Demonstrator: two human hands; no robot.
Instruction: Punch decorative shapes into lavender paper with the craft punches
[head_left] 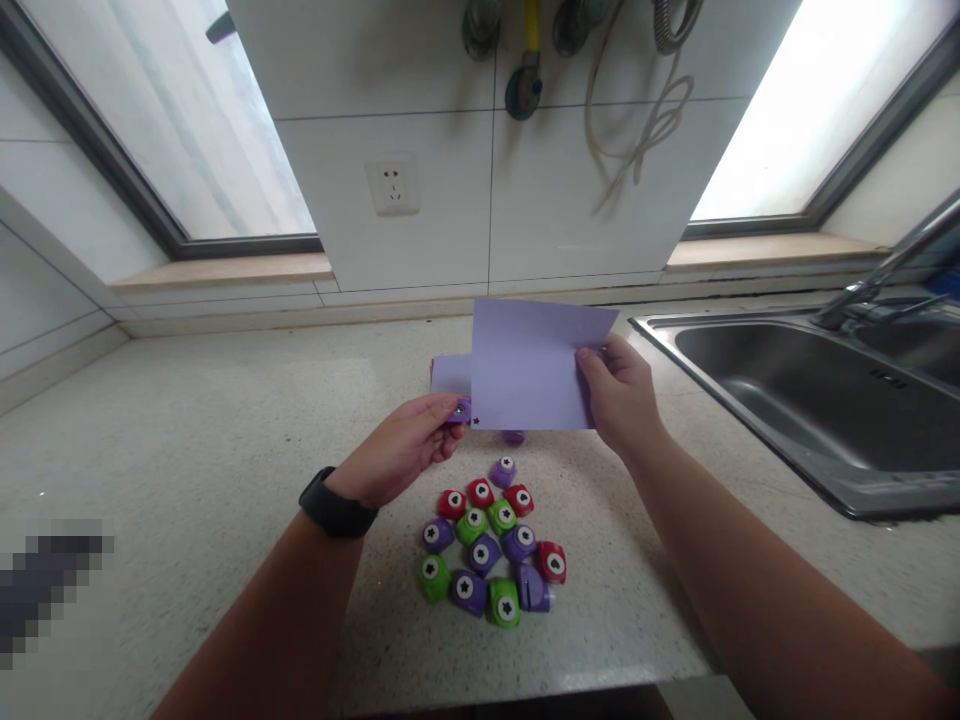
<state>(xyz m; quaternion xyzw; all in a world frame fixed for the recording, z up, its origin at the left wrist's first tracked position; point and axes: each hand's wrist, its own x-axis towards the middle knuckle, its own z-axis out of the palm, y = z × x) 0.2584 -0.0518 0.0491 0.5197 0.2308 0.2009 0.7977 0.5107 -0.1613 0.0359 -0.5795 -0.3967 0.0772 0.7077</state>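
Fingers of the left hand (409, 445) pinch a purple punch (460, 410) onto the lilac paper (529, 365) corner; the right hand (619, 395) grips its opposite edge (steadying it) above the punches (491, 550) clustered on the counter (187, 450).

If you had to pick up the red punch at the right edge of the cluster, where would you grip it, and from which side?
Grip the red punch across its rounded sides, coming from above and the right. Its right side faces bare countertop, while a purple punch crowds its left. Its white button faces up, so pinch below it.
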